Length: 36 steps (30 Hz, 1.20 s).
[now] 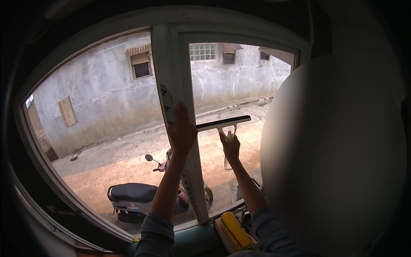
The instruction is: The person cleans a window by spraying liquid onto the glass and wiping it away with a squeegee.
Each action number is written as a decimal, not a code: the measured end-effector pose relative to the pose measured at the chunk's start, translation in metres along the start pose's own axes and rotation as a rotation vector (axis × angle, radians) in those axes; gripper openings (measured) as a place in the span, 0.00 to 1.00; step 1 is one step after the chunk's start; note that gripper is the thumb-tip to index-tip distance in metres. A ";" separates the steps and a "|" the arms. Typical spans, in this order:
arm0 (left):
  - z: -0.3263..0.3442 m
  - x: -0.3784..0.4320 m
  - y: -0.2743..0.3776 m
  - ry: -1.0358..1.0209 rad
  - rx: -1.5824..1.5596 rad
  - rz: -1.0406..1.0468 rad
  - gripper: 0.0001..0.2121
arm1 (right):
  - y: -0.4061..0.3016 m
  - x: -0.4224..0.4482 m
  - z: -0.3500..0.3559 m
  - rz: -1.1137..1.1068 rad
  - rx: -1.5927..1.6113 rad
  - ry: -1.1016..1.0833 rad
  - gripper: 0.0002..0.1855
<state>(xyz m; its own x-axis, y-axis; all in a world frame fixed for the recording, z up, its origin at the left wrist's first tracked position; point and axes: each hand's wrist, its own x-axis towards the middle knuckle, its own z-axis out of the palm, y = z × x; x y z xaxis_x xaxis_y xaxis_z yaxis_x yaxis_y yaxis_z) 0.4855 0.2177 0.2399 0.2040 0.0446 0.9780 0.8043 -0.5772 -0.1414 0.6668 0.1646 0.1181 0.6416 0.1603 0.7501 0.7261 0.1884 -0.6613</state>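
Note:
My right hand grips a white window squeegee with a spray bottle built into its handle; the clear bottle end shows below the fist. Its black rubber blade points up and lies before the right window pane. Whether the blade touches the glass, I cannot tell. My left hand is raised flat against the white upright of the window frame, fingers together and pointing up. Beside its fingers shows a white piece with dark marks, a cloth or a sticker; whether the hand holds it is hidden.
A yellow case or box rests below the right pane by the sill. A large blurred grey shape blocks the right side. Through the left pane appear a parked scooter, a paved lane and a weathered wall.

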 end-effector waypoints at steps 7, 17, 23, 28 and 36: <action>-0.008 0.003 0.001 -0.017 -0.318 -0.098 0.27 | 0.016 -0.006 0.003 0.050 0.034 -0.042 0.23; -0.014 0.002 -0.006 0.080 -0.179 -0.004 0.26 | 0.027 -0.051 -0.009 0.059 -0.113 -0.043 0.26; -0.014 0.005 -0.006 0.034 -0.252 -0.059 0.26 | -0.023 0.014 -0.029 0.167 0.071 -0.164 0.23; -0.007 0.002 -0.004 -0.031 -0.137 -0.067 0.30 | -0.116 0.118 -0.027 0.123 0.130 -0.128 0.24; -0.007 0.001 0.001 -0.040 -0.166 -0.076 0.29 | -0.196 0.193 -0.010 0.226 0.315 -0.086 0.27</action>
<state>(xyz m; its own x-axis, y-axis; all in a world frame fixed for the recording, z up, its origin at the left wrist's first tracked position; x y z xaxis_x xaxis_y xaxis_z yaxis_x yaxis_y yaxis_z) 0.4823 0.2117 0.2419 0.1711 0.1238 0.9774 0.7157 -0.6974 -0.0369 0.6510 0.1491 0.3925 0.7437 0.3098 0.5924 0.4492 0.4246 -0.7861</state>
